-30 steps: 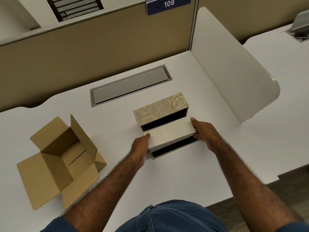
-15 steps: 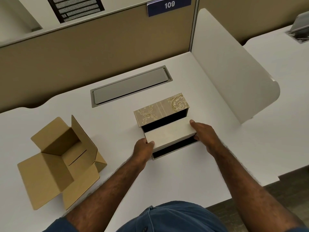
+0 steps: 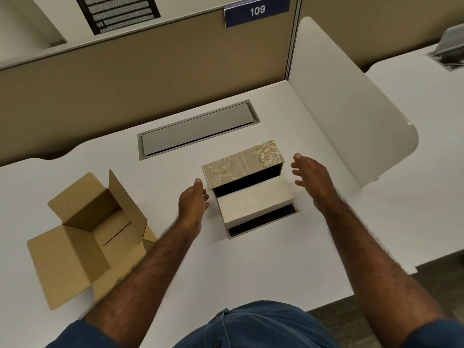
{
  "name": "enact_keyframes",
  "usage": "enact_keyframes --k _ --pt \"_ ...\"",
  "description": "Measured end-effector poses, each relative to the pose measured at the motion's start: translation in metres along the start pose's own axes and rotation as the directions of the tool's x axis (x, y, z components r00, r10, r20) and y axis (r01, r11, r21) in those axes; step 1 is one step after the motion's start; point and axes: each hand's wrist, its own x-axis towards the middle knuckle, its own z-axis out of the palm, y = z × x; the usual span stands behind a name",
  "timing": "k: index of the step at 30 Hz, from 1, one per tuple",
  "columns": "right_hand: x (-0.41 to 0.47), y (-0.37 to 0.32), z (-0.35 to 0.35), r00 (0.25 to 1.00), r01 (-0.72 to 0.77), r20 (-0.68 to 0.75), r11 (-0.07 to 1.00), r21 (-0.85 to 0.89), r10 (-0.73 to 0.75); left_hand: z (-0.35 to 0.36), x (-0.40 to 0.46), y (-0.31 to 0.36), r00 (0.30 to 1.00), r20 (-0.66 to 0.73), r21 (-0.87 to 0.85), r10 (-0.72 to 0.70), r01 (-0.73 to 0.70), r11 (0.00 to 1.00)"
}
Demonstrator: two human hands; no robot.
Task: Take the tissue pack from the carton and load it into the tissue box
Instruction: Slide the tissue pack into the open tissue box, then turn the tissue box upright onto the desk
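Tissue pack (image 3: 254, 198) resting in open tissue box (image 3: 242, 163), between left hand (image 3: 192, 205) and right hand (image 3: 311, 178); both hands spread, empty, flanking box, likely to close lid. Carton (image 3: 85, 237) left of left hand, emptied.

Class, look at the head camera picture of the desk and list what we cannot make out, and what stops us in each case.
- Print on the black and white notice: too small, and cut by the top edge.
- Inside of the tissue box: too dark behind the tissue pack.
- Carton floor: partly hidden by its own flaps.
- Object on the neighbouring desk: cut by the right edge.
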Motion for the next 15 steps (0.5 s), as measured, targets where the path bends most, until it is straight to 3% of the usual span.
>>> enact_keyframes --k 15 --pt "0.013 -0.018 0.017 0.995 0.094 0.025 0.995 -0.037 -0.093 0.007 -0.009 0.001 0.995 0.028 0.02 0.095 -0.095 0.995"
